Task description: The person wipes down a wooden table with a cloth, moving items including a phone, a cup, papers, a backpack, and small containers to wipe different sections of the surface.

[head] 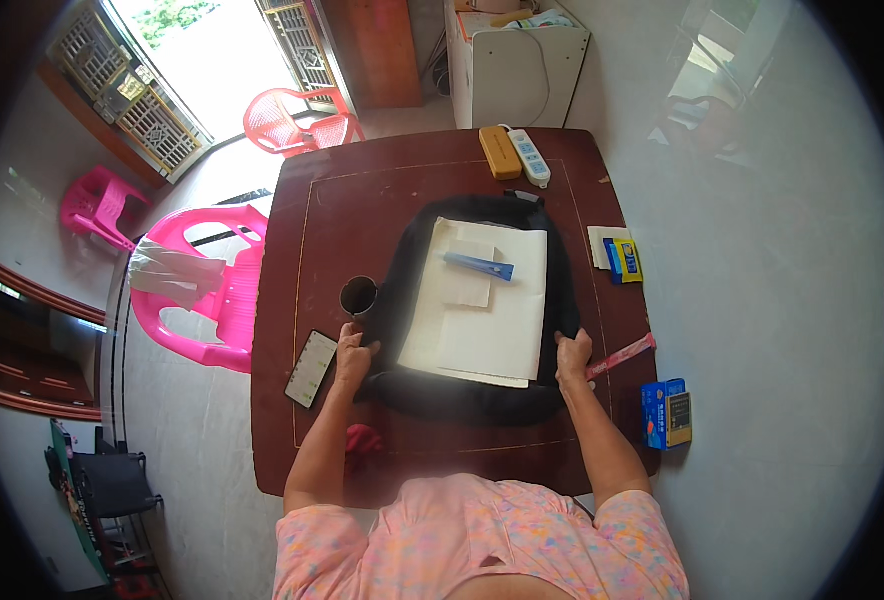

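Observation:
A black fabric backpack [479,409] lies flat on the dark red table [337,217]. My left hand [353,354] grips its left edge, and my right hand [574,355] grips the opposite edge. On top of the bag rest white sheets or booklets [490,337]. A smaller pale paper [468,289] lies over them, with a blue tube-like packet [479,265] across it. Just beyond my left hand stands a dark round cup [358,295]. A smartphone [310,369] with a lit screen lies left of my left forearm.
Near my right hand are a pink-red wrapper strip [622,355] and a blue box [665,414]. Yellow and blue packets [623,260] lie at the right edge. A power strip [529,157] and a tan case [499,152] sit at the far edge. A pink plastic chair [239,300] stands left.

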Demonstrator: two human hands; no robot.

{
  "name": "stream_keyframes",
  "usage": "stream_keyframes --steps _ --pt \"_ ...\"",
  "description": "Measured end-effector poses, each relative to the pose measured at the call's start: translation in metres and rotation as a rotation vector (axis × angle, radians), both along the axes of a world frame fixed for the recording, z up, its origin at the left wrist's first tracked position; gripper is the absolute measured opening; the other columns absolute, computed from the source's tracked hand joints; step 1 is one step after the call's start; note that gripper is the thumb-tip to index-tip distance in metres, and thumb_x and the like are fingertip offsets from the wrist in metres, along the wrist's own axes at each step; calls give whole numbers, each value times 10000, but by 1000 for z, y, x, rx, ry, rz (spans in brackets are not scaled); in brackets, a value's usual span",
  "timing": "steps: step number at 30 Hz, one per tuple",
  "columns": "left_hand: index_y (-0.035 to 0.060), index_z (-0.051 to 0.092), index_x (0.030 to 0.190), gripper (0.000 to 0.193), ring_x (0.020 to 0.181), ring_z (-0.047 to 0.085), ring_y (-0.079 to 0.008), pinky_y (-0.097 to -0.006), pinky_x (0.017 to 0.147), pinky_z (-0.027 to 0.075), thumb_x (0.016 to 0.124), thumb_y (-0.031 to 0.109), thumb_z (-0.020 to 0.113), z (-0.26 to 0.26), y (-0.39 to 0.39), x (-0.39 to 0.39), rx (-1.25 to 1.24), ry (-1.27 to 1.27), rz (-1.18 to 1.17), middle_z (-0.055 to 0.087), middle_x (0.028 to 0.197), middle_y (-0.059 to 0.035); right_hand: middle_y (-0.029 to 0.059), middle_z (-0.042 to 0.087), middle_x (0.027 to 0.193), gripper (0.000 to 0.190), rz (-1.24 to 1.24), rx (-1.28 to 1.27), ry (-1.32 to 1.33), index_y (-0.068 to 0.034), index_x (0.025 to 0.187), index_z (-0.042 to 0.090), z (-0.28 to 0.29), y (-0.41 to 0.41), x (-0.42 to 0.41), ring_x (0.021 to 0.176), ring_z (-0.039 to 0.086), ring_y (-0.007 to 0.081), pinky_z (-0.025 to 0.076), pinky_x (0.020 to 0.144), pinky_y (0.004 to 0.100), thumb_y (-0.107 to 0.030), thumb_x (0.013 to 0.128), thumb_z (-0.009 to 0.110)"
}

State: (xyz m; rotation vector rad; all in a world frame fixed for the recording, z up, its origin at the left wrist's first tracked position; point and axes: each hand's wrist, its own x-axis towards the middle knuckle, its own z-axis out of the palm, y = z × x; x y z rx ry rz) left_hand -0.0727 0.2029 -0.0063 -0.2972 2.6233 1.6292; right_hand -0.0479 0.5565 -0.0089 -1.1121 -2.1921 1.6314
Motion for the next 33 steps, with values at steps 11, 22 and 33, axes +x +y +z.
stream_keyframes --steps 11,22,33 --pt "-24 650 910 262 971 513 -189 -255 822 398 648 -20 652 -23 -29 -19 -20 31 -22 447 1108 -54 155 612 800 205 -15 78 -18 62 877 572 -11 -20 -22 731 562 223 425 690 327 -23 696 618" --pt "-34 631 958 312 868 568 -194 -273 771 444 690 125 653 -1 -55 -32 249 -254 -104 598 917 -101 172 619 775 196 -63 72 33 73 856 571 -23 -21 -38 695 586 239 433 654 346 3 679 617" --pt "99 312 1297 804 1073 477 -250 -324 862 428 600 -70 675 -58 -60 -85 100 384 -82 400 1226 -129 143 621 859 240 -71 -42 23 63 940 572 -15 -20 -36 768 566 202 427 707 321 18 705 591"
